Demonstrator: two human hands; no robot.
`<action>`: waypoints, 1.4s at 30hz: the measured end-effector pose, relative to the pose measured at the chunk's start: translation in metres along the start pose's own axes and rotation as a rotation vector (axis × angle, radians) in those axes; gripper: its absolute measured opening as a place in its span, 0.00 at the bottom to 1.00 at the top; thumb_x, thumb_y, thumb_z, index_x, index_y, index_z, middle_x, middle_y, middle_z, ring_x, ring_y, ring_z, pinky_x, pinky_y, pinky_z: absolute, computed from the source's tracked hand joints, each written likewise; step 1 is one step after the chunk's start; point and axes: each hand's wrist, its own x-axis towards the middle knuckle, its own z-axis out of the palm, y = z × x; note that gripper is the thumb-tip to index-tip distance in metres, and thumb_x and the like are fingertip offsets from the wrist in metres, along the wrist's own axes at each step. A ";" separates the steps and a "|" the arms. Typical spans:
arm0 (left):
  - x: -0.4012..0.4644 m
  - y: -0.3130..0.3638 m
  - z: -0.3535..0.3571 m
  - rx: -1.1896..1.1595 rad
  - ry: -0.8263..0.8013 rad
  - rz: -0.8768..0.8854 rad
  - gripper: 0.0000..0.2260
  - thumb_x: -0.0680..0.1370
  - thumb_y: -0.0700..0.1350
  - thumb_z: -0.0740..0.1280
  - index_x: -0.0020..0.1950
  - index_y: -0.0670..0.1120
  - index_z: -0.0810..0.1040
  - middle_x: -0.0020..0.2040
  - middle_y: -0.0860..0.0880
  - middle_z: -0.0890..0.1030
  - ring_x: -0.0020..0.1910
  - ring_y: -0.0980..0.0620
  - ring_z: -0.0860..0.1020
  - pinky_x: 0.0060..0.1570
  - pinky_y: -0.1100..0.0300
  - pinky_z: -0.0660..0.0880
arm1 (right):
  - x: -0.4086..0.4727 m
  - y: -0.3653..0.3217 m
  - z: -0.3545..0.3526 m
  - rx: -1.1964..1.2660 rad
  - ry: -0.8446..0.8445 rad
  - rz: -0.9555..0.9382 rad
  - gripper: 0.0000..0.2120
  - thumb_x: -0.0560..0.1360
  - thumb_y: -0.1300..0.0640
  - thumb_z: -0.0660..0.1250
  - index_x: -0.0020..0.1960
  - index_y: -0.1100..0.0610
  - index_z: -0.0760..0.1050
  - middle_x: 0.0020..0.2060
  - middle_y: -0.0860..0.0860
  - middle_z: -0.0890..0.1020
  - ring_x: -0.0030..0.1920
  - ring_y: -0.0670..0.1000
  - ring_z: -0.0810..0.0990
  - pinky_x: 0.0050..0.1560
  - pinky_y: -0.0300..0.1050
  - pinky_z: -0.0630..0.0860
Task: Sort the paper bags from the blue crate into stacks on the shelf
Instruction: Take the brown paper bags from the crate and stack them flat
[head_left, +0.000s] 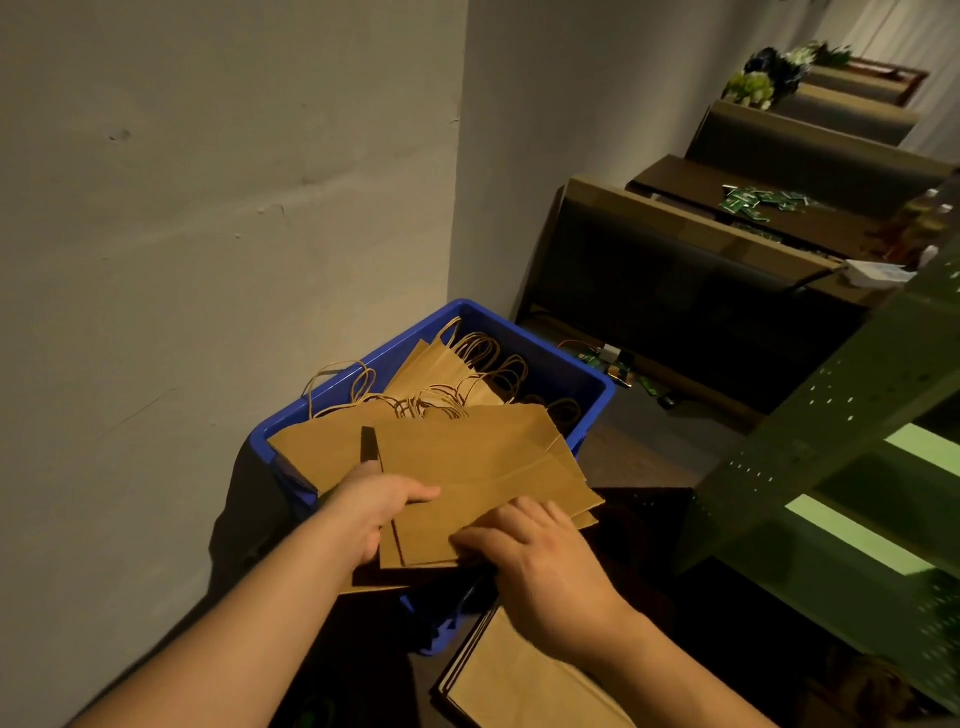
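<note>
1. Here, the left hand (375, 512) pinches a fanned bundle of flat paper bags (483, 467) over the blue crate (524, 338).
2. The right hand (540, 556) presses curled fingers on the bundle's near edge, seemingly gripping it.
3. Another bag stack (519, 680) lies below; the green shelf (831, 467) stands right.

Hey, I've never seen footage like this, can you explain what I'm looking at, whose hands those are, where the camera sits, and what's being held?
There is no machine here. It is one picture from a camera worn on a person's head, looking forward and down at their own two bare hands.

A blue crate stands by a wall, full of flat brown paper bags with twisted handles. Both hands grip a bundle of bags over the crate: the left hand holds its near left edge, the right hand its near right corner, fingers curled onto the paper.

Another stack of bags lies lower down, near the right forearm. A green metal shelf stands at the right, with dark benches behind.
</note>
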 end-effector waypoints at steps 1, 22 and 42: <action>0.003 -0.006 0.001 -0.012 0.012 0.032 0.28 0.73 0.37 0.77 0.71 0.46 0.71 0.61 0.42 0.80 0.50 0.47 0.78 0.35 0.53 0.76 | -0.003 0.000 -0.004 0.064 -0.037 0.006 0.22 0.77 0.52 0.63 0.69 0.40 0.73 0.60 0.39 0.77 0.61 0.44 0.72 0.60 0.45 0.70; -0.023 -0.019 0.004 0.060 -0.242 0.421 0.24 0.80 0.55 0.69 0.75 0.56 0.69 0.66 0.55 0.81 0.63 0.52 0.80 0.67 0.42 0.75 | -0.022 0.042 -0.039 1.290 0.304 1.112 0.04 0.79 0.55 0.72 0.51 0.54 0.79 0.31 0.53 0.84 0.29 0.53 0.82 0.36 0.46 0.74; 0.017 -0.030 -0.037 1.167 0.062 0.595 0.25 0.81 0.48 0.67 0.75 0.68 0.67 0.75 0.62 0.70 0.75 0.56 0.63 0.78 0.45 0.55 | -0.044 0.071 -0.029 1.264 0.562 1.270 0.13 0.80 0.55 0.70 0.59 0.63 0.77 0.29 0.55 0.74 0.27 0.55 0.74 0.33 0.48 0.67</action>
